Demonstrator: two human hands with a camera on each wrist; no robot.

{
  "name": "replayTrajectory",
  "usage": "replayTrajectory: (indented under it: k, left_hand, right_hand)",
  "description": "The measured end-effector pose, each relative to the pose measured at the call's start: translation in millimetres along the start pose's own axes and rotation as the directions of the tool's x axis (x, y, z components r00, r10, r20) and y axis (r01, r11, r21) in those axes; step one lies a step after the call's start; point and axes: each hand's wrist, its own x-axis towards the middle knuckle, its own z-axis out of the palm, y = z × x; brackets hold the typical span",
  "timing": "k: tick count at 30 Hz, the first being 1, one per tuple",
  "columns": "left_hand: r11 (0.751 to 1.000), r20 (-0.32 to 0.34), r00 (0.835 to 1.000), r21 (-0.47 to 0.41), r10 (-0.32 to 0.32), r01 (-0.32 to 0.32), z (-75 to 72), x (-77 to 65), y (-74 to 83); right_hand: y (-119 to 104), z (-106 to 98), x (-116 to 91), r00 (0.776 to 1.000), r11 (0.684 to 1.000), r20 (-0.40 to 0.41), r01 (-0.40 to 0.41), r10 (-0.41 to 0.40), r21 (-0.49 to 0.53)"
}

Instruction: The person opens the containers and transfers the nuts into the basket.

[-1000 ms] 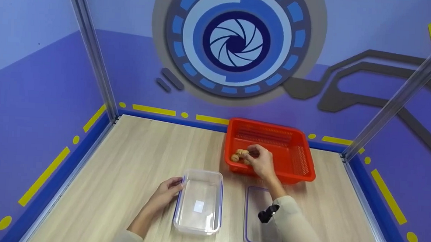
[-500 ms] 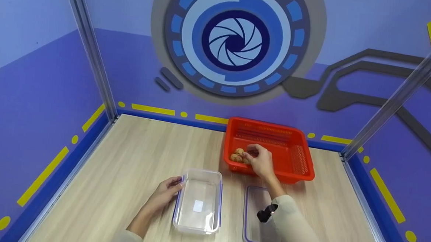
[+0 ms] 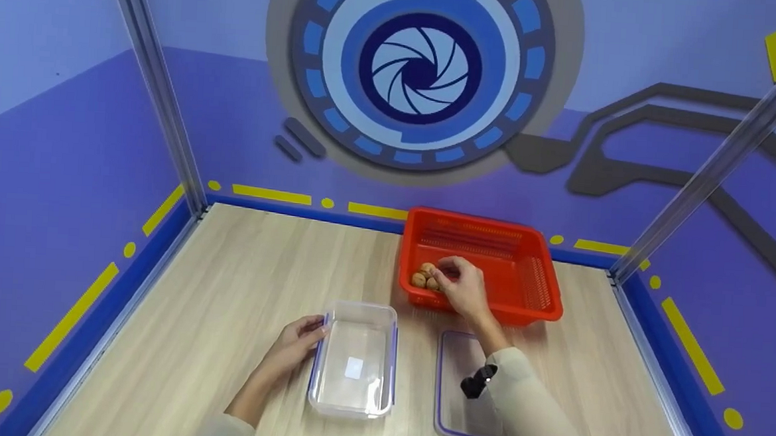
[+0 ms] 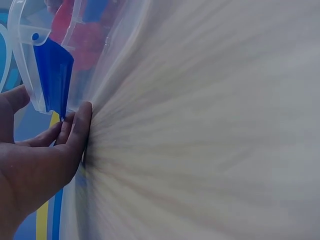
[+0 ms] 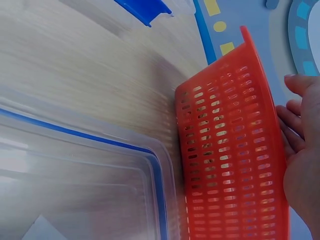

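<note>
My left hand (image 3: 295, 346) grips the left side of a clear plastic food container (image 3: 354, 366), thumb near the rim and fingers outside. A blue side latch (image 4: 54, 75) hangs by those fingers in the left wrist view. My right hand (image 3: 464, 285) reaches into the red plastic basket (image 3: 546, 314), bent over several walnuts (image 3: 418, 281) in its near left corner. The thumb and fingertips are right at the walnuts; I cannot tell whether one is held. In the right wrist view the basket wall partly hides the right fingers (image 5: 290, 125).
A clear lid (image 3: 451, 407) with a blue seal lies on the wooden table (image 3: 279, 259), partly under the right forearm. The basket stands against the patterned back wall (image 3: 247, 117). Metal posts (image 3: 162, 100) rise at the back corners.
The walnuts have shifted against each other beside my right fingers, which have moved slightly within the basket. My left hand stays on the container. The head view has tilted a little.
</note>
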Motion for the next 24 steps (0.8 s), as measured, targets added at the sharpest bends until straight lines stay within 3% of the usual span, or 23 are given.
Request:
replayTrajectory:
  k: [5, 9, 17, 21, 24]
  left_hand:
    - [1.000, 0.039, 0.999, 0.025, 0.013, -0.014, -4.1, -5.2, 1.7]
    - [0.998, 0.006, 1.000, 0.061, 0.011, -0.011, -10.0, -10.0, 3.2]
    - [0.989, -0.005, 1.000, 0.144, 0.026, -0.025, -17.8, -9.0, 7.4]
    - [0.974, -0.025, 1.000, 0.228, -0.011, 0.017, -25.1, -5.5, 23.7]
    - [0.929, -0.058, 0.998, 0.370, 0.018, 0.004, -27.6, 2.1, 48.0]
  right_hand:
    - [-15, -2, -6, 0.994, 0.992, 0.018, 0.109, -0.108, -0.058]
    - [-40, -7, -9, 0.976, 0.979, 0.093, 0.201, -0.196, -0.045]
    - [-82, -24, -14, 0.945, 0.957, 0.183, 0.284, -0.270, -0.054]
    - [-95, -33, -15, 0.934, 0.947, 0.238, 0.301, -0.267, -0.116]
    - [-103, -42, -17, 0.927, 0.929, 0.270, 0.315, -0.259, -0.192]
